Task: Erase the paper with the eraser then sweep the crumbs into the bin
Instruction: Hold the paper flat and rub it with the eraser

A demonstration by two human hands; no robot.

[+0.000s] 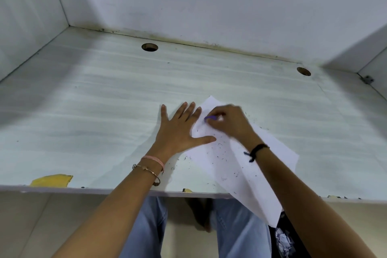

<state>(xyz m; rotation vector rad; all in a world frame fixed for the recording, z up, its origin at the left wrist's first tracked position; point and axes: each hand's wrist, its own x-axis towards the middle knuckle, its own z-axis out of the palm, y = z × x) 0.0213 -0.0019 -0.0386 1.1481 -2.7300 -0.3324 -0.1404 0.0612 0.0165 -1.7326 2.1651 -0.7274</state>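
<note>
A white sheet of paper (236, 165) lies slanted on the pale desk (94, 111), its near corner hanging over the front edge. Dark eraser crumbs (219, 148) are scattered over the sheet and on the desk around it. My left hand (180, 130) lies flat with fingers spread, its thumb and fingertips pressing on the sheet's left edge. My right hand (228, 121) is blurred and grips a small purple eraser (210, 118) pressed onto the upper part of the paper. Under the desk edge at the lower right a dark bin (282, 236) holds crumpled scraps.
Two round cable holes (149, 47) (303, 71) sit near the desk's back edge. White partition walls (188, 2) close the desk at the back and both sides. Yellow tape (51, 180) sticks to the front edge at left. My legs in blue jeans (146, 226) are below.
</note>
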